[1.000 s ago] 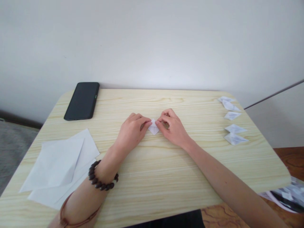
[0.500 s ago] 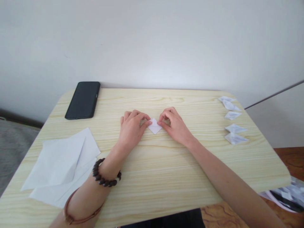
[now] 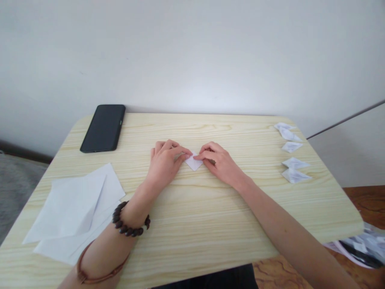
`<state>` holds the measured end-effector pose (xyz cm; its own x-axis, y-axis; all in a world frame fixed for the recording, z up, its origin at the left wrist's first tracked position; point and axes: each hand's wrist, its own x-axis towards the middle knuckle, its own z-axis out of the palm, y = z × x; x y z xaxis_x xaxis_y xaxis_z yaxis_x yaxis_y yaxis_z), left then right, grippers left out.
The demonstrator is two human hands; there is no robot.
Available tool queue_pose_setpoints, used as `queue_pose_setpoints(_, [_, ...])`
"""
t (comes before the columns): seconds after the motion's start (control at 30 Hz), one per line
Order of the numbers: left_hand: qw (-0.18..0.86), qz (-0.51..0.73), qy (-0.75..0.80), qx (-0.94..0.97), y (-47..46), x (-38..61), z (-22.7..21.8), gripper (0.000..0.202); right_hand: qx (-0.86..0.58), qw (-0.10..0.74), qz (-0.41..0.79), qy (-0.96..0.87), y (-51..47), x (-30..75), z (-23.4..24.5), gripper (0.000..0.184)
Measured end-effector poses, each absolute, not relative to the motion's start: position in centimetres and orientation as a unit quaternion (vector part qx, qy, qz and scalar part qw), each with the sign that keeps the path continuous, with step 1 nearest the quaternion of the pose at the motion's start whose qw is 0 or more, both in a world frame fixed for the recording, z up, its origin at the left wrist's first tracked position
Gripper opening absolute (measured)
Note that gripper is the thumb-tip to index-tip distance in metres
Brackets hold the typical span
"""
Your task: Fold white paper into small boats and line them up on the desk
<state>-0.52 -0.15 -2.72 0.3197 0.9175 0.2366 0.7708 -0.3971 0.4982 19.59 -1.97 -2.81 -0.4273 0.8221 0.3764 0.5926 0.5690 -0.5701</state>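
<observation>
A small folded white paper piece [image 3: 193, 163] lies flat in the middle of the light wooden table [image 3: 192, 224]. My left hand [image 3: 166, 162] pinches its left corner with curled fingers. My right hand [image 3: 219, 161] presses its fingertips on the piece's right side, the index finger laid across its upper edge. A dark bead bracelet [image 3: 130, 220] and a thin brown band sit on my left wrist.
A black phone [image 3: 104, 127] lies face down at the back left. A loose stack of white paper sheets [image 3: 74, 208] covers the front left. Several small folded paper shapes [image 3: 292, 153] line the right edge. A white wall stands behind the table.
My right index finger has slid leftward across the paper's upper edge, towards my left fingertips. My left hand has stayed on the left corner. The view has shifted slightly.
</observation>
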Motion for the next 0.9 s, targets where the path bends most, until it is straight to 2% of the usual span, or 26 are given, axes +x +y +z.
queue_pose_setpoints(0.23, [0.172,0.242,0.540,0.788,0.30,-0.67,-2.56,0.018,-0.416,0.296,0.186,-0.840,-1.63,20.05,-2.48,0.023])
queue_pose_setpoints(0.43, [0.161,0.279,0.502,0.802,0.06,-1.00,-2.78,0.028,-0.444,0.335,0.201,-0.807,-1.84,19.85,-2.68,0.013])
queue_pose_setpoints(0.63, [0.145,0.258,0.498,0.815,-0.37,-1.04,-2.69,0.023,-0.461,0.344,0.171,-0.800,-1.95,19.60,-3.10,0.009])
queue_pose_setpoints(0.77, [0.180,0.267,0.511,0.797,-0.24,-1.00,-2.45,0.018,-0.455,0.335,0.168,-0.808,-2.00,19.51,-2.98,0.014])
queue_pose_setpoints(0.9, [0.288,0.291,0.497,0.765,0.21,-1.18,-2.17,0.014,-0.450,0.325,0.168,-0.815,-2.09,19.45,-2.83,0.018])
